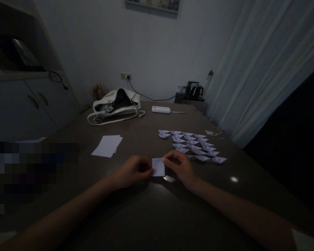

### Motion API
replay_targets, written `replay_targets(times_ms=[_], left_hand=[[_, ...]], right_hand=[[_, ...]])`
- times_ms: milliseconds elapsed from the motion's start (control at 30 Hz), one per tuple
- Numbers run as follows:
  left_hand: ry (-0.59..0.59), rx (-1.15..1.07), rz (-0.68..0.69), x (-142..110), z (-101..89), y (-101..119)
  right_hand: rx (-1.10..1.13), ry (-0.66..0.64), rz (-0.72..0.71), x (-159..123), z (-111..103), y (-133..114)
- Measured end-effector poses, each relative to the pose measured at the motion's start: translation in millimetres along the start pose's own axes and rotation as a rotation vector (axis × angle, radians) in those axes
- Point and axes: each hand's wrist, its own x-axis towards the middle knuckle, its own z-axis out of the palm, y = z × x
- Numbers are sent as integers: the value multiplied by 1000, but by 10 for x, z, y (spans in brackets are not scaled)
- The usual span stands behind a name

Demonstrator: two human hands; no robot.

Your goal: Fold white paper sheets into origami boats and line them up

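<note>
A small folded sheet of white paper (158, 167) is held upright just over the dark table, between my two hands. My left hand (136, 170) pinches its left edge near the lower corner. At the upper right corner, my right hand (180, 168) grips it between thumb and fingers. Several folded paper boats (196, 147) stand in rows beyond my right hand. To the left, beyond my left hand, lies a small stack of white paper sheets (107, 145).
A white handbag (116, 106) sits at the table's far left. Near the far edge is a white power bank (161, 109) with a short cable. A black kettle (196, 91) stands beyond the table. Paper scraps (211, 132) lie near the right edge.
</note>
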Motion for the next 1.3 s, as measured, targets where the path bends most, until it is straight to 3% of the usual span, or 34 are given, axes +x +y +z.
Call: replay_targets(times_ms=[600,767,1033,1167,1300], left_hand=[[-4,-10,19,9,33,-49],[46,4,55,3,16,-10],[29,-25,28,-6,48,20],[-4,-15,28,-12,60,42],[65,-13,81,4,51,34]], right_hand=[[53,35,45,4,-11,-13],[98,23,76,4,-11,-13],[-81,-173,64,-33,-15,-19],[-37,-205,72,-40,-25,-20],[35,-226,89,-36,-31,-11]])
